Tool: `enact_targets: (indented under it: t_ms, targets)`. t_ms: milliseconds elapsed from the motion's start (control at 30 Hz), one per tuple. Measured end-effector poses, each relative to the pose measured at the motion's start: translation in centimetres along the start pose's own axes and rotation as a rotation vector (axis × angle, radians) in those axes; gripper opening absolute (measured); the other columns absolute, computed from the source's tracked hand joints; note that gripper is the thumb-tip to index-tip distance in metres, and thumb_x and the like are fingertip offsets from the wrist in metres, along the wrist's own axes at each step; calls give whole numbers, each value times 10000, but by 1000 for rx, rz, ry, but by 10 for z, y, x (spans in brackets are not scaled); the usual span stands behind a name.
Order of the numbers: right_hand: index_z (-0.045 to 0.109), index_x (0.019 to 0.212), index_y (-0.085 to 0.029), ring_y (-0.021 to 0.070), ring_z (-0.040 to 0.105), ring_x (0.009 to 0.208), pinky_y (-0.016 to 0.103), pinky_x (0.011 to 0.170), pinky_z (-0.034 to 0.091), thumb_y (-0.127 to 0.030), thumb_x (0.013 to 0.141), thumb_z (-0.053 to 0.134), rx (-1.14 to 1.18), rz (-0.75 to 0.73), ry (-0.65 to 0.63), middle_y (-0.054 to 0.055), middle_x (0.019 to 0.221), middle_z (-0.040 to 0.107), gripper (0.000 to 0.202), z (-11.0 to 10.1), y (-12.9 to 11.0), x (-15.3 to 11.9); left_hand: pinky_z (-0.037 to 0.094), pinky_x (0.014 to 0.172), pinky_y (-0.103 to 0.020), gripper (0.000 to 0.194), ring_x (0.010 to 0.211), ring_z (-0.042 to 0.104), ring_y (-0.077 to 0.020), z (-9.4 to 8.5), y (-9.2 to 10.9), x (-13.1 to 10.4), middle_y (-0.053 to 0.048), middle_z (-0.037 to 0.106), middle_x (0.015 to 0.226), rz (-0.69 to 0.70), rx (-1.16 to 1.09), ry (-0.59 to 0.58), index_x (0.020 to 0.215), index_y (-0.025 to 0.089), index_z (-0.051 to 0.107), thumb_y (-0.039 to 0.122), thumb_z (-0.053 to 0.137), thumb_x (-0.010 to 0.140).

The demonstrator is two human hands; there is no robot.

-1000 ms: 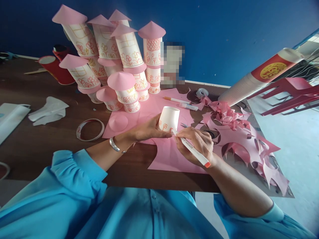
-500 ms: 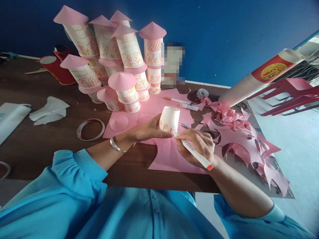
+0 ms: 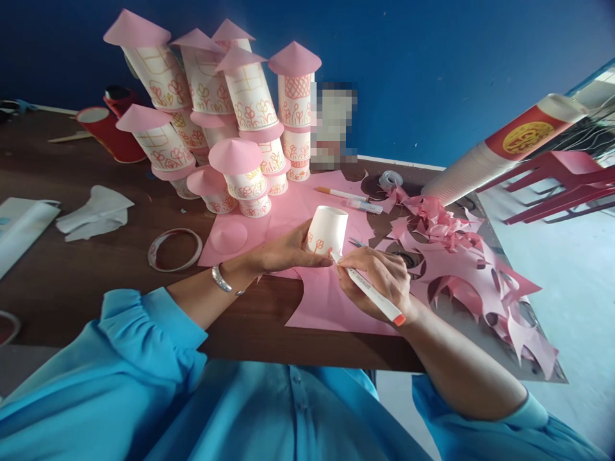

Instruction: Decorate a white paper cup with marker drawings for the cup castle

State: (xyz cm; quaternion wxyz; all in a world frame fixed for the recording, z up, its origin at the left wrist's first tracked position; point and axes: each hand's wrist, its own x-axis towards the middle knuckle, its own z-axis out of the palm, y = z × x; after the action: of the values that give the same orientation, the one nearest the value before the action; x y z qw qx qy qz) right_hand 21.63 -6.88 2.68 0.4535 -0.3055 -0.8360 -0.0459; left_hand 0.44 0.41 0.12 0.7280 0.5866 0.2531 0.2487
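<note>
My left hand (image 3: 288, 248) is closed around the left side of a white paper cup (image 3: 330, 225), its thumb along the lower edge. Orange-red flowers are drawn low on the cup's wall. In my right hand (image 3: 377, 276) is a white marker pen (image 3: 375, 294) with an orange-red end; its tip meets the cup near the bottom right. Under both hands lies a sheet of pink paper (image 3: 327, 307). Just beyond the cup are an orange-ended marker (image 3: 336, 193) and a second pale marker (image 3: 368, 206).
Cup towers (image 3: 254, 102) with pink cone roofs stand at the back left. To the right lie pink paper scraps (image 3: 461, 256) and a leaning stack of cups (image 3: 480, 160). A tape roll (image 3: 175, 250) and crumpled white paper (image 3: 96, 213) rest on the left.
My right hand and the marker have shifted slightly left, with the pen's tip still at the cup's lower edge. My left hand and the cup stay almost in place.
</note>
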Motion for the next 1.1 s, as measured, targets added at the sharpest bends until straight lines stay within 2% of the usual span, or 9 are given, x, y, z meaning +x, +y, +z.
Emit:
enact_targets:
  t_ms: [233, 533, 733, 1100]
  targets:
    - [635, 1056, -240, 147, 765, 634, 257, 583, 615, -112, 1020, 685, 2, -4, 5, -15, 804, 789, 142, 0, 3, -1, 514, 776, -331, 650, 881, 614, -172, 0, -1, 0, -15, 658, 990, -36, 16, 18, 1172, 196, 583, 500, 983, 759]
    - [616, 1001, -239, 130, 716, 577, 245, 551, 563, -101, 1013, 685, -61, 9, 50, -27, 756, 757, 155, 0, 2, 1, 543, 810, -345, 633, 911, 639, -185, 0, -2, 1, -28, 680, 1025, -15, 29, 5, 1187, 202, 583, 494, 972, 780]
    - [598, 989, -250, 122, 687, 549, 248, 529, 552, -124, 1029, 654, -98, 5, 29, -41, 729, 739, 143, -2, 1, 2, 546, 813, -346, 613, 925, 637, -186, 0, -1, 1, -30, 677, 1026, 3, 20, 4, 1173, 200, 591, 479, 971, 782]
    - [595, 1023, -255, 142, 703, 561, 256, 532, 548, -91, 984, 667, -47, 9, 29, -40, 739, 745, 183, -1, 1, 1, 529, 779, -330, 566, 872, 624, -174, 0, 1, 1, -25, 680, 968, 11, -16, -14, 1119, 196, 599, 445, 979, 782]
